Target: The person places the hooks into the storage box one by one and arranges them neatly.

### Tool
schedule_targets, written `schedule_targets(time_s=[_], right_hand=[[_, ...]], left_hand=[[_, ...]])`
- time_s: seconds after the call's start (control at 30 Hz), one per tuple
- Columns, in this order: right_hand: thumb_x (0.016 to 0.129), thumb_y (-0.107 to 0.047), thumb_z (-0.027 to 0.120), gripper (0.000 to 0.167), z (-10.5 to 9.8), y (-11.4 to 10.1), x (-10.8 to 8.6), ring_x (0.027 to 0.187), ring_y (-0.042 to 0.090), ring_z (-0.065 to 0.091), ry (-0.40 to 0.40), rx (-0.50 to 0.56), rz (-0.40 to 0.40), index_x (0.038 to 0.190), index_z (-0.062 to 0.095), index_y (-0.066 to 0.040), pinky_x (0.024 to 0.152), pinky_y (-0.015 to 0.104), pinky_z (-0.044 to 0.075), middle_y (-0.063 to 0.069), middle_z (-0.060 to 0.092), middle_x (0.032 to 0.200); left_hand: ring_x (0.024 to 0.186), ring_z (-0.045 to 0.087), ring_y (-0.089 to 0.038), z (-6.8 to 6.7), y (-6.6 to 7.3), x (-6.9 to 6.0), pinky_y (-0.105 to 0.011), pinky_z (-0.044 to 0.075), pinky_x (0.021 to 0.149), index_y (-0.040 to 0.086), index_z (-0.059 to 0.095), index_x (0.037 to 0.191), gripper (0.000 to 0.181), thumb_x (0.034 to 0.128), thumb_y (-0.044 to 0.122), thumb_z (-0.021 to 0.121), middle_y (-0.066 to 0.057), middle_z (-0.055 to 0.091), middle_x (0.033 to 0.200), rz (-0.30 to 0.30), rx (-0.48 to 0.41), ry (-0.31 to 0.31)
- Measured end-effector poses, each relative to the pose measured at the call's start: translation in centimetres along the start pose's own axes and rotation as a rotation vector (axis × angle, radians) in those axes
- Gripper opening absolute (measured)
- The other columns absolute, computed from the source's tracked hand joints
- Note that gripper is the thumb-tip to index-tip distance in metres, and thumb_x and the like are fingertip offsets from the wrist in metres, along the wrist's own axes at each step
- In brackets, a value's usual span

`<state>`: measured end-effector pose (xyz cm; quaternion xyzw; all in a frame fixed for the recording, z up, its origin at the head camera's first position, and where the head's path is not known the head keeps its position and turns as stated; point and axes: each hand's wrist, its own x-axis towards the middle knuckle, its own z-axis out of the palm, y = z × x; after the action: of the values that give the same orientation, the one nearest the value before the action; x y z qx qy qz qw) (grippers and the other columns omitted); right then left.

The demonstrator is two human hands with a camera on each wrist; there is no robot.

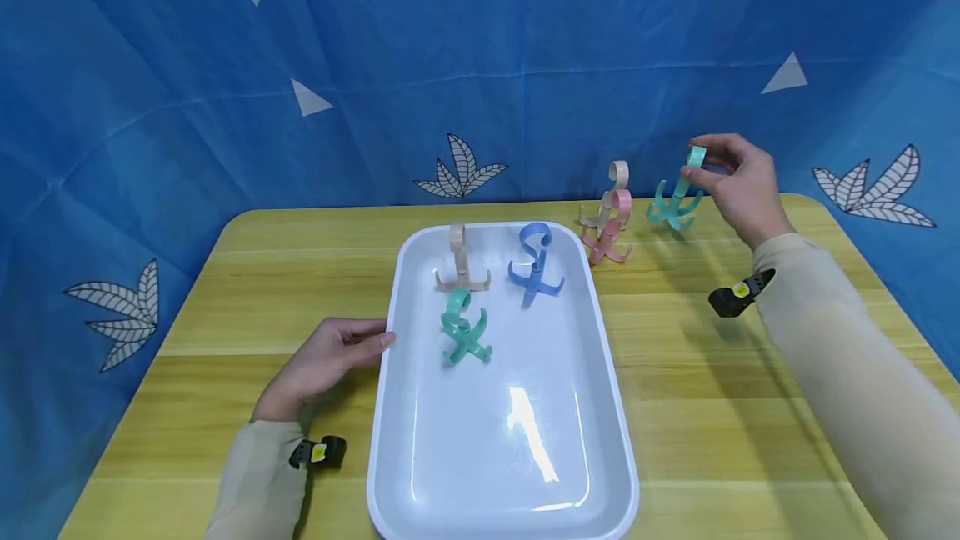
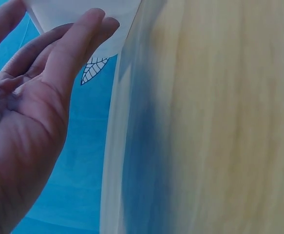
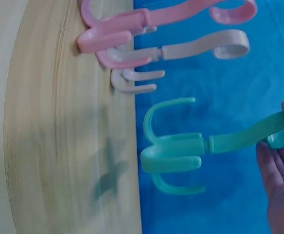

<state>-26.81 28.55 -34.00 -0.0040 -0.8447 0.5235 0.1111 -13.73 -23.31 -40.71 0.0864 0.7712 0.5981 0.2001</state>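
My right hand point(image 1: 742, 182) pinches the curled top of a mint-green four-pronged hook hanger point(image 1: 678, 198) near the table's back right edge. In the right wrist view that hook hanger point(image 3: 176, 151) hangs off the tabletop, its prongs casting a shadow on the wood. Beside it stand a pink hook hanger point(image 1: 606, 236) and a beige hook hanger point(image 1: 617, 176), partly overlapping. My left hand point(image 1: 330, 361) holds the white tray point(image 1: 380, 432) by its left rim, the thumb over the edge. In the left wrist view, several fingers point(image 2: 68, 53) lie against the tray's outer side.
Inside the tray stand a beige hook hanger point(image 1: 459, 261), a blue hook hanger point(image 1: 536, 265) and a green hook hanger point(image 1: 465, 332), all toward its far end. The wooden table point(image 1: 300, 273) ends at a blue patterned cloth point(image 1: 450, 40) behind and at the sides.
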Motion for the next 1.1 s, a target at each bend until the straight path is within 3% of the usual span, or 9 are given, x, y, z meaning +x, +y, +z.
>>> schedule_targets(time_s=[0.47, 0.77, 1.1], right_hand=[[0.094, -0.016, 0.068, 0.041, -0.9, -1.9, -2.8, 0.114, 0.011, 0.054, 0.003, 0.072, -0.034, 0.134, 0.058, -0.012, 0.083, 0.011, 0.049, 0.000, 0.054, 0.128], [0.095, -0.020, 0.068, 0.045, -0.8, -1.9, -4.9, 0.108, 0.007, 0.059, -0.038, -0.005, -0.050, 0.137, 0.056, -0.012, 0.081, 0.011, 0.050, 0.000, 0.054, 0.127], [0.094, -0.021, 0.069, 0.044, -2.4, -3.2, -7.7, 0.105, 0.004, 0.058, -0.093, -0.063, -0.071, 0.136, 0.058, -0.012, 0.081, 0.007, 0.048, 0.002, 0.056, 0.125]], left_hand=[[0.110, 0.063, -0.029, -0.1, 0.1, 0.1, -0.035, 0.055, 0.090, -0.007, 0.056, 0.133, 0.048, 0.0987, 0.025, 0.063, -0.021, 0.061, 0.128, 0.010, 0.009, -0.005], [0.111, 0.063, -0.029, -0.1, -0.4, -0.8, -0.035, 0.055, 0.090, -0.008, 0.055, 0.133, 0.049, 0.0989, 0.026, 0.063, -0.023, 0.059, 0.129, -0.014, 0.027, 0.023], [0.109, 0.064, -0.027, 0.2, -0.1, -0.2, -0.037, 0.054, 0.092, -0.003, 0.059, 0.132, 0.050, 0.0973, 0.032, 0.064, -0.017, 0.062, 0.127, -0.014, 0.063, 0.018]])
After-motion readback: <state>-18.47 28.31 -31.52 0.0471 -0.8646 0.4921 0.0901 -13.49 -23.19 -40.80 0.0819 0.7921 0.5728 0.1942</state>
